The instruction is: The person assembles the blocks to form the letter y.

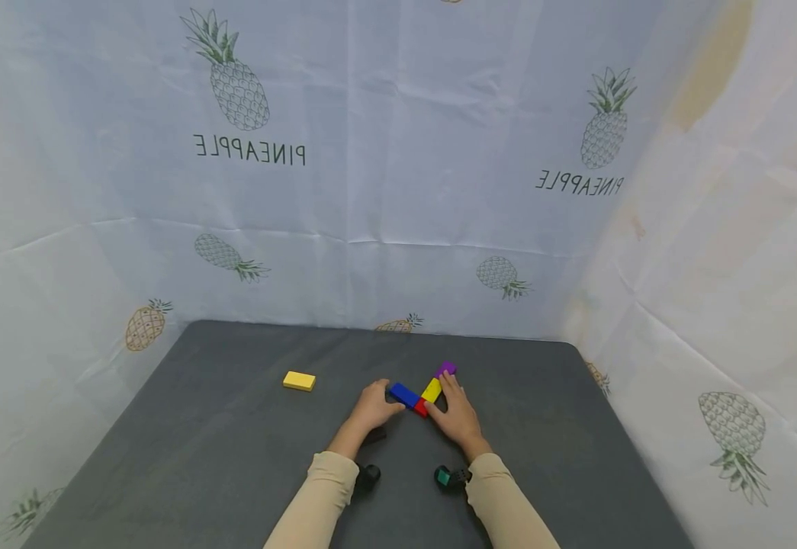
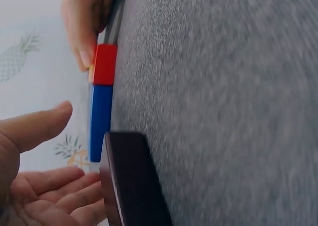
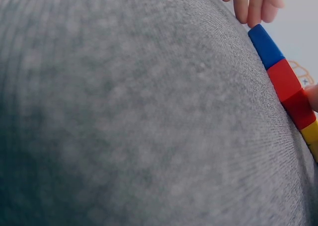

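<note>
My right hand (image 1: 457,415) lies along the right side of a row of blocks, thumb by the red block (image 1: 422,408), fingertips at the purple block (image 1: 446,369). Between these two sits a yellow block (image 1: 432,390), partly covered by the hand. From the red block a blue block (image 1: 405,394) runs off to the left at an angle, so the blocks form a V. My left hand (image 1: 373,406) stands at the blue block's far end, thumb and fingers spread. In the left wrist view, this hand (image 2: 54,191) shows straight fingers with nothing held.
A light yellow block (image 1: 299,380) lies apart at the left on the dark grey table (image 1: 233,457). Close to my left wrist is a dark bar-shaped object (image 2: 136,181). White curtains with pineapple prints (image 1: 371,191) enclose the table's back and sides.
</note>
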{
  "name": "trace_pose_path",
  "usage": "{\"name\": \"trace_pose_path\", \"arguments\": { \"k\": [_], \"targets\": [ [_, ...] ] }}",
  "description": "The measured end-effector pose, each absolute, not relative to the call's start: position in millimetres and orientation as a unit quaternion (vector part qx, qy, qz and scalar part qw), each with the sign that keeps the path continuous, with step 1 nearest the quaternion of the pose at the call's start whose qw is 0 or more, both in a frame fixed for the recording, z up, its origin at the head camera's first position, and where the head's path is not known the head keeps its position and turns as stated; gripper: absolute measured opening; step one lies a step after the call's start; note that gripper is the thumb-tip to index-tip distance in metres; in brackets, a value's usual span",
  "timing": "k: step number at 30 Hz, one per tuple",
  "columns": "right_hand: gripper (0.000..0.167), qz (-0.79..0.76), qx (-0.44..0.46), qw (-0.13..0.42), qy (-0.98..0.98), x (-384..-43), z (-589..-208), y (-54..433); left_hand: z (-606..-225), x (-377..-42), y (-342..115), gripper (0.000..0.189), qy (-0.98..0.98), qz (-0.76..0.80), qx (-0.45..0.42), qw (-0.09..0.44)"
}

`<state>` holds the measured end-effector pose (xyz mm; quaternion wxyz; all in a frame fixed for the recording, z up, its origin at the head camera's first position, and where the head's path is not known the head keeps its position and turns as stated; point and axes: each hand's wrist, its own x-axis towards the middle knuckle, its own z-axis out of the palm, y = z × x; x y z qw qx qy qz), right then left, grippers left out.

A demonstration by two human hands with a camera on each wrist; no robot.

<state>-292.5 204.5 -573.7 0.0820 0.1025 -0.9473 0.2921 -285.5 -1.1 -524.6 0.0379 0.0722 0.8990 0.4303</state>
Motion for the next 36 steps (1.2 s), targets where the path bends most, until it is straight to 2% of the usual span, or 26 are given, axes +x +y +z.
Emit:
{"name": "trace_pose_path", "arguments": {
  "k": [9, 14, 24, 36],
  "targets": [
    [0.073, 0.296, 0.098, 0.072, -0.947, -295, -574, 205, -522, -283, -22, 0.059, 0.898, 0.416, 0.119, 0.075],
    [0.073, 0.294, 0.097, 0.068, -0.948, -296, -575, 205, -524, -282, -37, 0.059, 0.896, 0.420, 0.126, 0.070],
    [0.074, 0.292, 0.104, 0.073, -0.948, -294, -576, 205, -525, -276, -73, 0.057, 0.899, 0.428, 0.091, 0.033],
    [0.073, 0.290, 0.107, 0.069, -0.949, -293, -574, 205, -530, -265, -117, 0.059, 0.888, 0.459, 0.019, 0.020]
  ]
}}
